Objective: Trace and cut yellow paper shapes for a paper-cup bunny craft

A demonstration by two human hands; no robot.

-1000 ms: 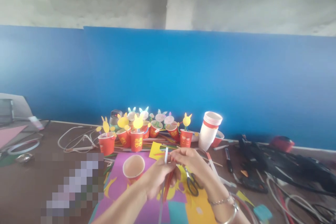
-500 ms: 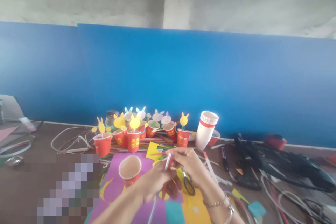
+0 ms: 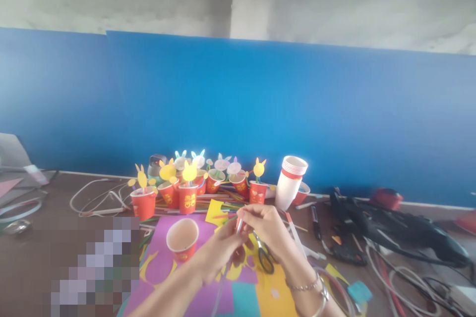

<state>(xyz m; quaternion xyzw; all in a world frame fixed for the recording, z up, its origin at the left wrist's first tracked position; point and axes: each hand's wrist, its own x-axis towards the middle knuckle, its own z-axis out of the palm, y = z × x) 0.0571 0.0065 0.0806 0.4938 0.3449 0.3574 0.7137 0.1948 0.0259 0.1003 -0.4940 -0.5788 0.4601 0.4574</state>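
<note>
My left hand point(image 3: 217, 252) is closed around a thin, pale, straw-like stick point(image 3: 221, 290), whose lower end slants down toward the table's near edge. Beside it my right hand point(image 3: 265, 222), with bracelets at the wrist, pinches near the stick's upper end, where something reddish shows between the fingers. Its exact kind is hard to make out. Black-handled scissors point(image 3: 265, 259) lie just under my right hand. To the left, a red paper cup point(image 3: 183, 252) stands with its mouth up on purple paper point(image 3: 167, 225).
Several red cups with paper rabbit figures point(image 3: 188, 198) line the back, among many coloured sticks. A leaning stack of white cups point(image 3: 288, 188) rises behind my right hand. Cables point(image 3: 405, 277) and a black bag-like item point(image 3: 412, 233) crowd the right. A blue partition point(image 3: 223, 89) stands behind.
The stick's upper end shows less above my left hand. My right fingers have shifted slightly to the left and up around it. The whole view has moved a little.
</note>
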